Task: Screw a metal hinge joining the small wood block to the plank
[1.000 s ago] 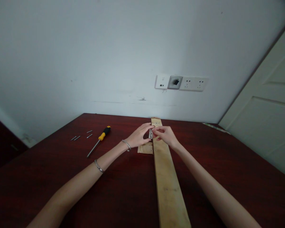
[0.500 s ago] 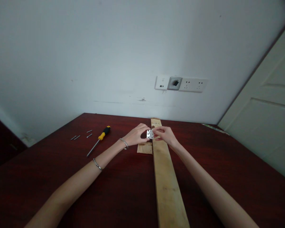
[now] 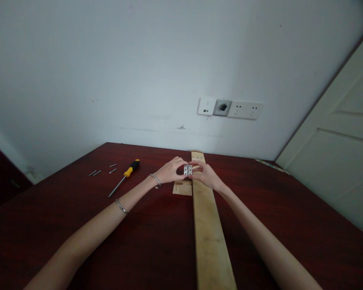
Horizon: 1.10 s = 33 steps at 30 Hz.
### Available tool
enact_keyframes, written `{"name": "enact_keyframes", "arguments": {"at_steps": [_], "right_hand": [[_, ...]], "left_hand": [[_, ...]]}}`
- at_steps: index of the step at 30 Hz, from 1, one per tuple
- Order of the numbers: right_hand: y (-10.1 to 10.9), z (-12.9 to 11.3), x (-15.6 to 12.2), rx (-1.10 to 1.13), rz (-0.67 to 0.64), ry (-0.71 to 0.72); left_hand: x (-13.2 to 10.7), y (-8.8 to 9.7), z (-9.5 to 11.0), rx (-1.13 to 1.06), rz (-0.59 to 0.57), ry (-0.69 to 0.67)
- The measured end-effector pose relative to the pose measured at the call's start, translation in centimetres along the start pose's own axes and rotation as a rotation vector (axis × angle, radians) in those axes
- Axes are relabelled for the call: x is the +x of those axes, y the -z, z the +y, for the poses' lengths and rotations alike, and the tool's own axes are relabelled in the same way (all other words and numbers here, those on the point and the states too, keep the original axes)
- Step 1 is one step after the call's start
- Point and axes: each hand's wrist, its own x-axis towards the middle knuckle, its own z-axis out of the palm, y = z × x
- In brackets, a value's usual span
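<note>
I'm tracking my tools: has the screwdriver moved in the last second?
No: against the far left table corner, the screwdriver lies in the same place; only the view shifts.

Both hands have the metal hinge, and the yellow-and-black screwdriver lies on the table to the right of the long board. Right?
One slip: the yellow-and-black screwdriver lies on the table to the left of the long board, as the head view shows. The left hand and right hand do both have the metal hinge.

Dark red table (image 3: 133, 245)
Silver hinge (image 3: 189, 169), dark holes; tan, dark-spotted plank (image 3: 210, 229) at far edge; black-and-yellow screwdriver (image 3: 127, 173), 4 grey fasteners (image 3: 97, 172) towards back-left corner
</note>
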Motion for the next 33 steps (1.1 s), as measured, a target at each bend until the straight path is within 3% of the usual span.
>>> {"name": "enact_keyframes", "arguments": {"at_steps": [19, 33], "right_hand": [[0.7, 1.1, -0.2, -0.441, -0.019, 0.214], [1.3, 4.1, -2.4, -0.517, -0.135, 0.132]], "left_hand": [[-0.3, 0.3, -0.6, 0.045, -0.066, 0.021], [-1.1, -3.4, -1.6, 0.088, -0.271, 0.065]]}}
